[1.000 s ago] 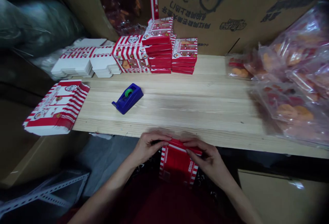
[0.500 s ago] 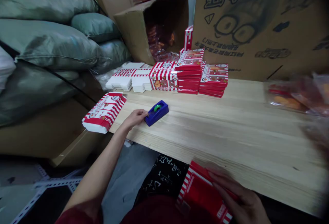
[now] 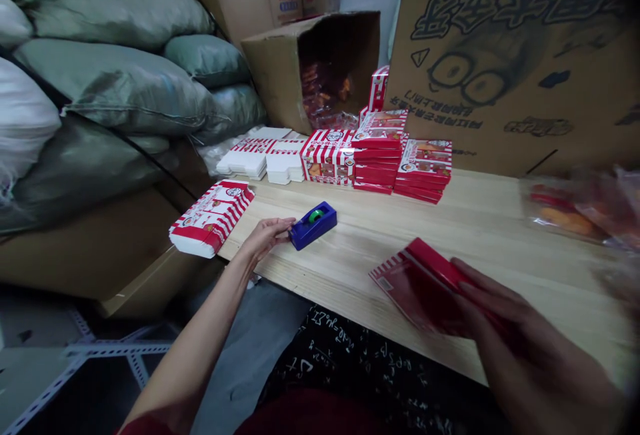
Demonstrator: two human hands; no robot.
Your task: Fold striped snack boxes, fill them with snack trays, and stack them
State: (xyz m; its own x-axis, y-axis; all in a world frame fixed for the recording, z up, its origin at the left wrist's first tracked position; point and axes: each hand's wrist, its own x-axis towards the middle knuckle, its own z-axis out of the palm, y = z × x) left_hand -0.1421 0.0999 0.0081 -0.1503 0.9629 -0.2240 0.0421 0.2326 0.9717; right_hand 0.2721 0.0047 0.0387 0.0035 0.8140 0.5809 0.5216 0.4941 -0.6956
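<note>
The right hand [image 3: 505, 328] has brought a flat red-and-white striped cardboard carton [image 3: 425, 286] in over the pale wooden tabletop [image 3: 450, 235], fingers pinched narrowly around it; the left hand's [image 3: 267, 238] open fingers lie just beside a blue tape dispenser [image 3: 313, 225].

The folded carton [image 3: 425, 292] is deep red with white stripes; the tape dispenser [image 3: 313, 226] is blue with a green roll.

The right hand [image 3: 520, 332] is motion-blurred, its wrist cut off by the picture's lower edge, and its fingers [image 3: 475, 282] cover one end of the flat red-and-white paperboard carton [image 3: 420, 288] they grip. Beyond the grip, clear plastic bags of orange-and-red food [image 3: 560, 215] blur and run off the right edge. The carton's small print is unreadable.
</note>
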